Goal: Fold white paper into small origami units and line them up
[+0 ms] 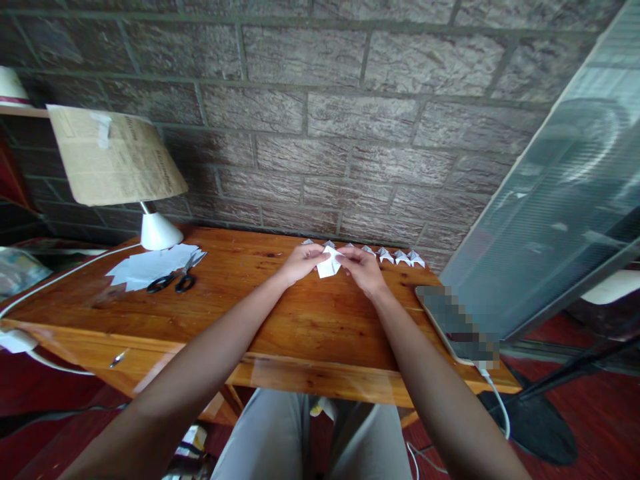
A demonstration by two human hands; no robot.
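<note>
Both my hands meet over the far middle of a wooden table (280,333). My left hand (299,261) and my right hand (361,269) pinch a small folded piece of white paper (328,264) between their fingertips, holding it just above the tabletop. Behind my hands, along the wall edge, stands a row of several small folded white paper pieces (397,257).
Loose white paper sheets (150,265) lie at the left with black-handled scissors (171,283) on them. A lamp (115,167) with a paper shade stands behind. A phone (457,327) with a white cable lies at the right edge, beside a glass panel (560,220).
</note>
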